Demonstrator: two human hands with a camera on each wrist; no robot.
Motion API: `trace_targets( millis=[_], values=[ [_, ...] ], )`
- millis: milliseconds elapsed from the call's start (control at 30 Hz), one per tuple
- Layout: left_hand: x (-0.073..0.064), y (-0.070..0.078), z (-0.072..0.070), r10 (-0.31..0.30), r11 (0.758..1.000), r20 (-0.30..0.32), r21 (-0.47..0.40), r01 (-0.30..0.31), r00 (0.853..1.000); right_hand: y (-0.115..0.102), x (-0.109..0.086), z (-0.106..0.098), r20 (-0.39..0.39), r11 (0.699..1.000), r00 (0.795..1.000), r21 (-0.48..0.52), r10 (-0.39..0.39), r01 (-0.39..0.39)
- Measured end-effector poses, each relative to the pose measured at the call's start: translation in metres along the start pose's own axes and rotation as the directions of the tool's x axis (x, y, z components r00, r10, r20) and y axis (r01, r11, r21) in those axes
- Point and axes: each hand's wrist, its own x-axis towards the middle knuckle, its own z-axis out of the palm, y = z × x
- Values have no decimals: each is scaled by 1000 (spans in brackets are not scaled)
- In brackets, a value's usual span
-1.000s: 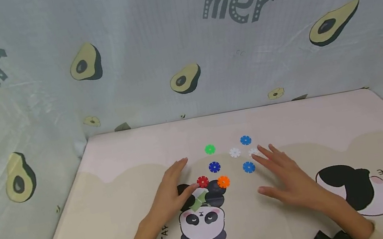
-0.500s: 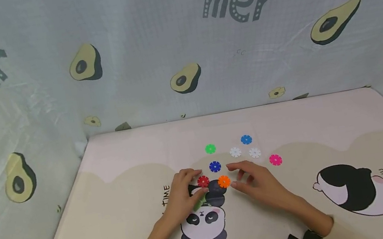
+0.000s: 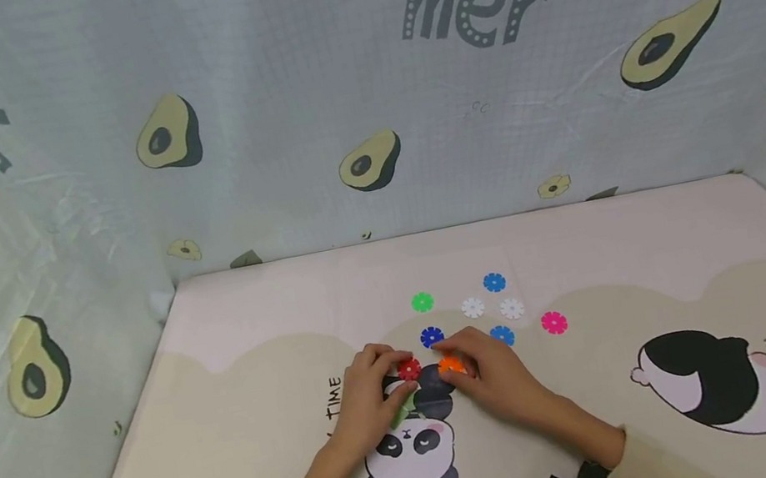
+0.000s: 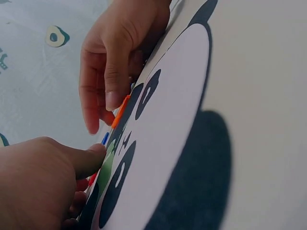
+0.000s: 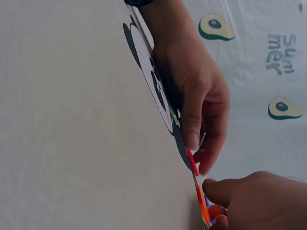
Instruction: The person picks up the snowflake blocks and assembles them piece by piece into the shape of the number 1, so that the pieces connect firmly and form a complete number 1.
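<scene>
The right hand (image 3: 495,372) has moved in over the orange disc (image 3: 450,365), uncovering a blue disc (image 3: 502,336), while the left hand (image 3: 369,393) stays at the red disc (image 3: 409,369); each hand now attends one disc, both on the tabletop (image 3: 580,460) by the printed panda (image 3: 411,463). Fingers bend around them; whether they grip, I cannot tell. The backdrop (image 3: 265,81) reads "Summer"; the tabletop, "Beautiful" and "Time".

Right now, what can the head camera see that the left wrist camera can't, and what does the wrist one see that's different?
Only the head view shows the pink disc, the green disc and the white discs. Only the left wrist view shows the orange disc edge-on, like a thin strip. Both show the left hand, the right hand, the red disc and the panda picture.
</scene>
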Motion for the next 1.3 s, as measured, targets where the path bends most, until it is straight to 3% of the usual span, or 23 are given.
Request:
trace_targets(
  millis=[333,700,1000,1300],
  values=[
    [3,1,8,48,998,-6,31,-48,999,5,-3,-12,-49,995,998,-92,36,-40],
    [4,5,4,12,1000,-6,12,-12,1000,6,-1,-15,-36,991,998,-126,46,-50],
    [0,1,0,-51,999,56,-8,51,997,1,-5,-6,32,986,993,-127,115,-110],
    [-1,-2,0,-39,998,2,-49,39,999,-1,-4,-5,44,980,993,-171,108,-99]
  ],
)
